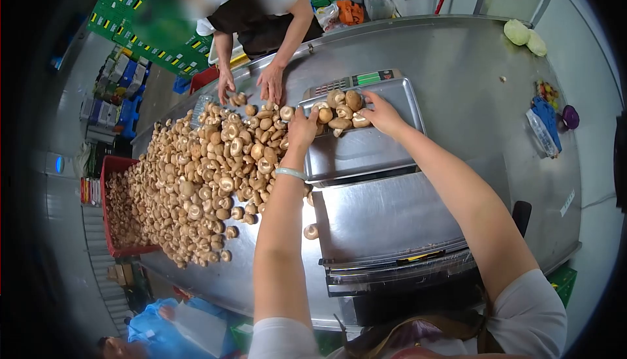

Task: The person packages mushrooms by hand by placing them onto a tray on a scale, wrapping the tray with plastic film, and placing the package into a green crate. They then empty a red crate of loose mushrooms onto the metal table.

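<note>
As I am looking down through the head view, a small cluster of mushrooms (341,104) is lying at the far side of the shiny metal tray (359,153), and I am keeping my two hands on either side of it. These mushrooms are showing rounded caps in tan and deeper brown, some smooth and domed, while others are turning pale, cream undersides and stubby stems toward me. My left hand (302,129), below which a pale bracelet (290,173) is circling the wrist, is reaching over the tray's left edge to the nearest caps. From the opposite side, my right hand (386,117) is touching the outer mushrooms. I cannot tell whether the fingers of either hand are clamping on any cap or only leaning against it. Just beyond the tray, a keypad panel (331,85) is showing green display strips. To the left, a big heap of similar mushrooms (202,170) is spreading across the metal tabletop (464,65), and a co-worker's hands (271,83) are hovering over its far edge.
</note>
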